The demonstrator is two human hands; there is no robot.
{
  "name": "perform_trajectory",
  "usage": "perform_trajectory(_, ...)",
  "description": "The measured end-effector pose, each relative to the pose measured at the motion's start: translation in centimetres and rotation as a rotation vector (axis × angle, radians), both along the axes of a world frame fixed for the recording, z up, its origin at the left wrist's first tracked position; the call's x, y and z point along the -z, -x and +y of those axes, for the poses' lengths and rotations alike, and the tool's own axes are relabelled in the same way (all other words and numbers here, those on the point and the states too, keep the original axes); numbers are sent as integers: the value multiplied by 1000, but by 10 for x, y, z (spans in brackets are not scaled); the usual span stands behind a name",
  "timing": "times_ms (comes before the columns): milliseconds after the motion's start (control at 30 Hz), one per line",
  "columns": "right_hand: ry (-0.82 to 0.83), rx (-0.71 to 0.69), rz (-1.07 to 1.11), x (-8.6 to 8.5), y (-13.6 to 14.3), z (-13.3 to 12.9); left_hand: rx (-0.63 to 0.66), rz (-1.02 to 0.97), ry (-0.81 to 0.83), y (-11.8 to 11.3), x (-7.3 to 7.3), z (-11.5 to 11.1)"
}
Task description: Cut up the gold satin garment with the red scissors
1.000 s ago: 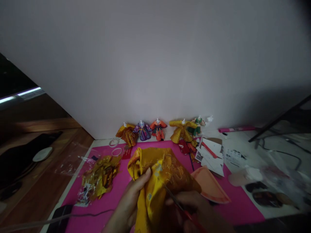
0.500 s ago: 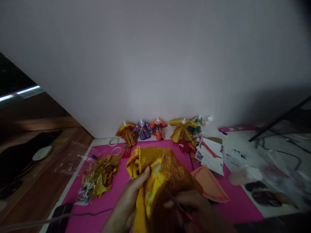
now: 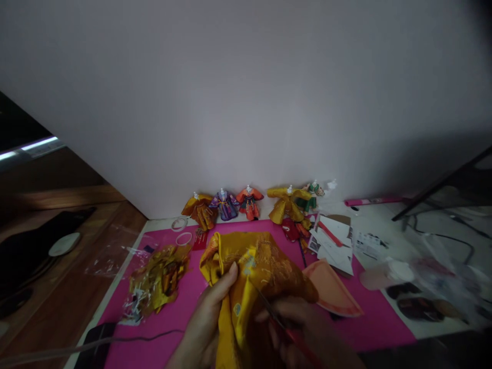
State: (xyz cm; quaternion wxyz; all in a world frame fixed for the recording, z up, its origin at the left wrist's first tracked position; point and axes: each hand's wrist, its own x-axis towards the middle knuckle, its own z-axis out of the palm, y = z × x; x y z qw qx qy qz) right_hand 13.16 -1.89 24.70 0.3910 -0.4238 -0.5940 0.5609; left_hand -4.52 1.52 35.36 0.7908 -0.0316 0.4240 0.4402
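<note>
A piece of golden-yellow patterned fabric [image 3: 253, 256] is bunched up above the pink mat. My left hand [image 3: 209, 312] grips its left side, thumb on top and the other fingers hidden beneath. My right hand [image 3: 295, 318], in shadow at the lower right of the fabric, is closed around red-handled scissors [image 3: 300, 346]. Their dark blades point up and left against the cloth; whether they are apart I cannot make out. A peach-coloured fan-shaped cloth piece [image 3: 332, 292] lies just right of my right hand.
Golden fabric scraps [image 3: 163, 277] lie at left on the pink mat [image 3: 126, 341]. Several small doll robes [image 3: 224, 204] stand along the wall. Papers with a red pen-like stick [image 3: 330, 233], a bottle [image 3: 384, 277] and plastic bags [image 3: 446, 282] are at right. A cable [image 3: 146, 338] crosses the front left.
The scissors and my right hand have shifted slightly left and up against the fabric. The cloth's lower hanging part has moved a little right. My left hand keeps its hold.
</note>
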Motion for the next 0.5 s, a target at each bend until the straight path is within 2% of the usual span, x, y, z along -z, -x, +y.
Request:
perform_trajectory(167,-9,-123,-105,-13,-6,4,-39,46,-22,0,-2,1)
perform_trajectory(267,11,-125,-127,-11,-5,6,-77,117,-57,-3,-7,0)
perform_trajectory(367,99,-188,-85,-8,-3,5,-133,234,-133,-6,-10,-1)
perform_trajectory(500,112,-230,-37,-25,-5,6,-139,313,-136,-8,-12,1)
